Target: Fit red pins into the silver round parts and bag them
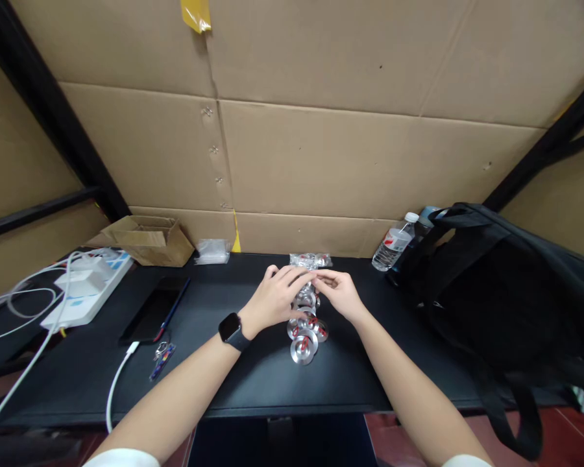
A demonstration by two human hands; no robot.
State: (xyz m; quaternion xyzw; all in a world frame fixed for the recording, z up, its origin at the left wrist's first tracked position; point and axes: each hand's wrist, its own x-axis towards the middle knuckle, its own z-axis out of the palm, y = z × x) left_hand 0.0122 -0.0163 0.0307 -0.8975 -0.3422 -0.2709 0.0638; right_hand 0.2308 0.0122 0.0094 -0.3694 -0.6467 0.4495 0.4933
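Observation:
Shiny round metal discs with red marks lie in an overlapping row on the black table, running away from me under my hands. My left hand, with a black watch on its wrist, is over the middle of the row. Its fingers are stretched to the right, with the thumb apart near a disc. From the right side, my right hand meets the left fingertips, its thumb and fingers drawn together in a pinch. Anything between them is too small or hidden to make out. Clear plastic packets with similar discs lie behind.
At left are a phone on a white cable, a keychain, a white power strip and an open cardboard box. A clear packet lies by the cardboard wall. A water bottle and black backpack stand right.

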